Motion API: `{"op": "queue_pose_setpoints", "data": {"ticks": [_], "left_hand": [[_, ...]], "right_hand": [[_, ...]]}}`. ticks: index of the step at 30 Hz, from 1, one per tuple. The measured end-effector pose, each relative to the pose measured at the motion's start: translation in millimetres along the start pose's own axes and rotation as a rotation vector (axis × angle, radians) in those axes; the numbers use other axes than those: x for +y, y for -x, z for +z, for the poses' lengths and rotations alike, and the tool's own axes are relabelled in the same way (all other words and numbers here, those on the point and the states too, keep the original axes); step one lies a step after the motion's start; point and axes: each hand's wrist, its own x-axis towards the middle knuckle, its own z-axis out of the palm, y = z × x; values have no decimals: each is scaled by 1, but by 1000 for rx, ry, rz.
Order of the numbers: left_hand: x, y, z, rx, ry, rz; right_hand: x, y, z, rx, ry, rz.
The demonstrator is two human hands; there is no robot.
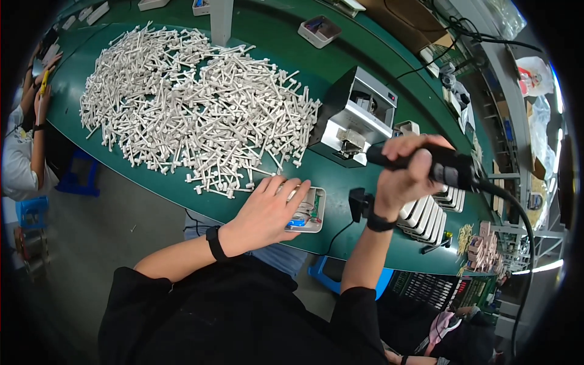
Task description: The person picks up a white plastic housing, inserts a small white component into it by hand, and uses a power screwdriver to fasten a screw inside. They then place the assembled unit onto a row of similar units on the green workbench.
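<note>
My left hand (267, 210) lies over a white plastic casing (320, 210) near the table's front edge, fingers on its far side and thumb along its near side. Inside the casing are a green circuit board (316, 205), a blue part (297, 223) and wiring; my hand hides the rest. My right hand (404, 173) is wrapped round a black electric screwdriver (447, 167), raised and held nearly level, apart from the casing. Its cable runs off to the right. Just beyond the screwdriver's left end stands a black and silver screw feeder (359, 115).
A wide heap of white stick-shaped plastic parts (201, 109) covers the table's left and middle. Stacked white casings (423, 219) stand at right, near pink parts (485, 252). A grey post (221, 21) rises at the back. Another person's arm (39, 140) is at far left.
</note>
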Motion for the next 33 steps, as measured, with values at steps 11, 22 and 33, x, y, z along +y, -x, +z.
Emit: {"op": "queue_pose_setpoints", "data": {"ticks": [11, 22, 33], "left_hand": [[6, 0, 2, 15, 6, -33], [6, -3, 2, -47, 56, -34], [6, -2, 6, -76, 37, -78]], "right_hand": [[-29, 25, -3, 50, -14, 185], [-92, 131, -10, -30, -109, 214], [-70, 144, -6, -46, 25, 361]]}}
